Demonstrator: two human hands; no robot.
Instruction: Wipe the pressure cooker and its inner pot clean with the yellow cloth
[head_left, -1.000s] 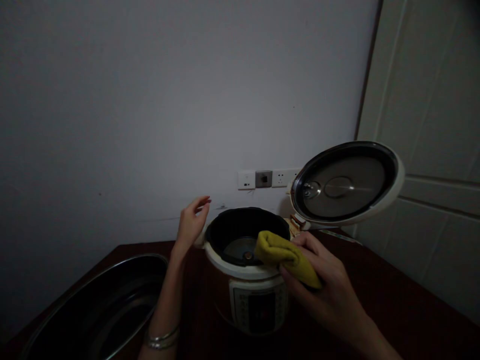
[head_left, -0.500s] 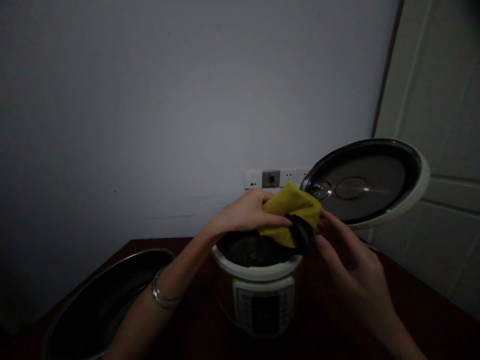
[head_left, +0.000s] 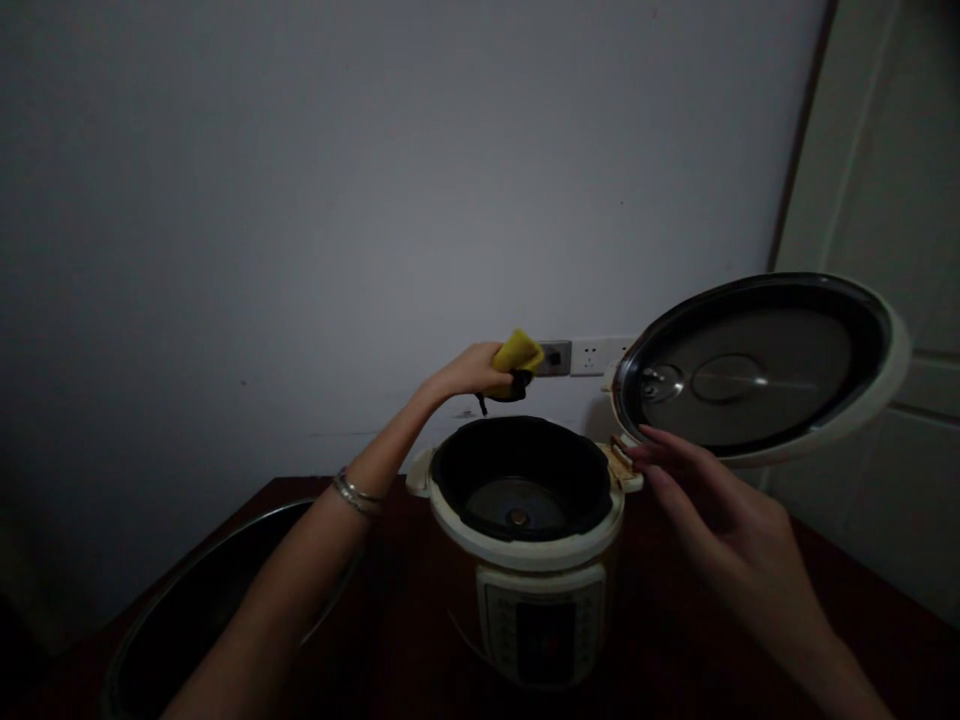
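Metal heating plate [head_left: 516, 505] inside black-walled electric cooker [head_left: 540, 610]

The camera, worn on the person's head, looks forward and down from just behind a dark wooden table [head_left: 862, 640], facing a pale wall [head_left: 375, 200] with a white panelled door [head_left: 847, 200] at the right. It sits fairly close above the electric pressure cooker [head_left: 540, 620], low in the frame.
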